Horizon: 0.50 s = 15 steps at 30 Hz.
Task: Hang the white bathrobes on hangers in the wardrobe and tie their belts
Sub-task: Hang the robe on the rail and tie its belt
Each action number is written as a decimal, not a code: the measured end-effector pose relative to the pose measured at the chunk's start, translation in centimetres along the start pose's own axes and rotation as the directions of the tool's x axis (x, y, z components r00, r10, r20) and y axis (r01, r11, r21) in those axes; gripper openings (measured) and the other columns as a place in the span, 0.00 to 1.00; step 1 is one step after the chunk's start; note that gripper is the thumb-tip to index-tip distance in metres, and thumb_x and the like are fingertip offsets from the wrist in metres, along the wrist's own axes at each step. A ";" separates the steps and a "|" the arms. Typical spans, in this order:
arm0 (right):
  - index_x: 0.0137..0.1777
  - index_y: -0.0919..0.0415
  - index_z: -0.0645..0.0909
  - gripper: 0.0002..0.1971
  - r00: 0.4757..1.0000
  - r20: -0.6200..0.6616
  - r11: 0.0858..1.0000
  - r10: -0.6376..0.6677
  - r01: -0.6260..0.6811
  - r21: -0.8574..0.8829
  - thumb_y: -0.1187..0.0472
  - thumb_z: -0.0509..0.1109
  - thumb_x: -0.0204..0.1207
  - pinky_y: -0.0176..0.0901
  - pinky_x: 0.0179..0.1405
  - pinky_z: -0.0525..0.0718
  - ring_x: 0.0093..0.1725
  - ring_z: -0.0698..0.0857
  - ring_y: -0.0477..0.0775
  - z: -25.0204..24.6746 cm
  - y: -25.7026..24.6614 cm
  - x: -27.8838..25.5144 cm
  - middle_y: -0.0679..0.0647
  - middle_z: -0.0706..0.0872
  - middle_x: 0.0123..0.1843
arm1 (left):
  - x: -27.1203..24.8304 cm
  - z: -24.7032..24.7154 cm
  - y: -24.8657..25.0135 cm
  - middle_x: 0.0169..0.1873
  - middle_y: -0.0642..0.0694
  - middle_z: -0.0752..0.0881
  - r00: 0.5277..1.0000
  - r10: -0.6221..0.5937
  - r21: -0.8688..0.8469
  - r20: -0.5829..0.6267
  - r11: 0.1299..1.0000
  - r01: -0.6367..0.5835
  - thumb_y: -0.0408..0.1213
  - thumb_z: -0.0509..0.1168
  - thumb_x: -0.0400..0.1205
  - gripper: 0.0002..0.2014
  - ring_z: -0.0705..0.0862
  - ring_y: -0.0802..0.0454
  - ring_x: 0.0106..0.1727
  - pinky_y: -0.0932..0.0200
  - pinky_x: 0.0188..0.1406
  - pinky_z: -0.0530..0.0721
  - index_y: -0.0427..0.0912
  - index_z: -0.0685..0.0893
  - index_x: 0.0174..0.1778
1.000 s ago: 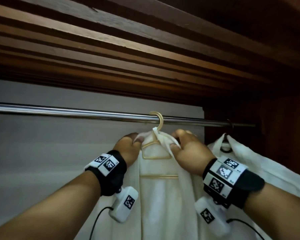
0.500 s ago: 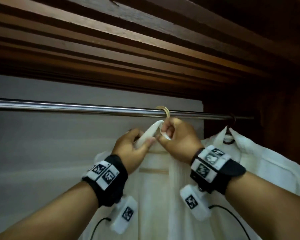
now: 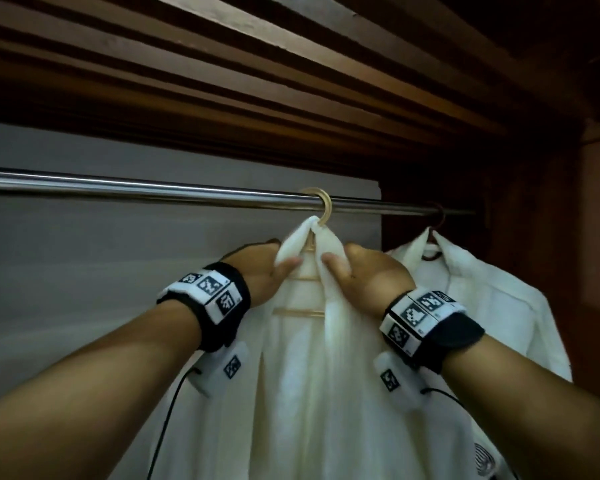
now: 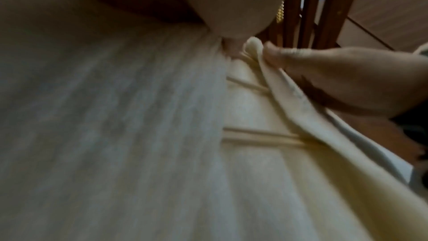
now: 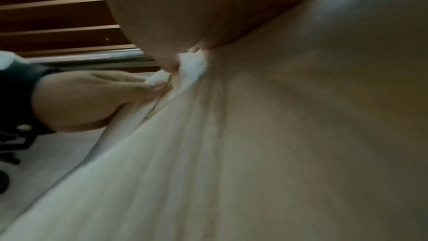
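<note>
There are two white bathrobes: one bathrobe (image 3: pixel 312 375) in the middle and a second bathrobe (image 3: pixel 492 306) near the right end of the rail (image 3: pixel 153 187). There are two hangers, a pale hanger (image 3: pixel 321 206) and a dark hanger (image 3: pixel 435 216). One rail carries both. Two hands are seen, the left hand (image 3: pixel 262 268) and the right hand (image 3: pixel 368 275).

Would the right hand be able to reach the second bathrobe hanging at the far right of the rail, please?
Probably yes: the right hand is beside the second bathrobe with nothing between them, but it grips the collar of the near bathrobe and would have to let go first.
</note>
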State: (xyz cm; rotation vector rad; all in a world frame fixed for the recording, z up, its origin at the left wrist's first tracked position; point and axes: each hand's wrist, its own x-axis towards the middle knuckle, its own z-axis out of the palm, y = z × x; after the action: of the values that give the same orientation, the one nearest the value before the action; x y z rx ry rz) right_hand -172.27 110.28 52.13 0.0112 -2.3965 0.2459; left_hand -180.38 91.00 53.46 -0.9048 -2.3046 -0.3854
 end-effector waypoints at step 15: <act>0.45 0.53 0.79 0.27 0.924 -0.102 0.888 0.369 -0.318 0.331 0.33 0.50 0.80 0.52 0.54 0.82 0.46 0.84 0.62 0.7 -1.5 2.9 0.56 0.87 0.46 | 3.8 0.3 1.9 0.32 0.43 0.84 0.885 -0.466 -0.365 0.004 0.823 0.435 0.65 0.58 0.79 0.27 0.82 0.48 0.32 0.59 0.31 0.76 0.41 0.82 0.34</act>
State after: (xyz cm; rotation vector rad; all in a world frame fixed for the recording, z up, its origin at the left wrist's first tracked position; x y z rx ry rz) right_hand -174.77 108.82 53.78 -0.2843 -2.1611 0.7596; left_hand -181.35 94.42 55.78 -0.4687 -2.3944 -1.0564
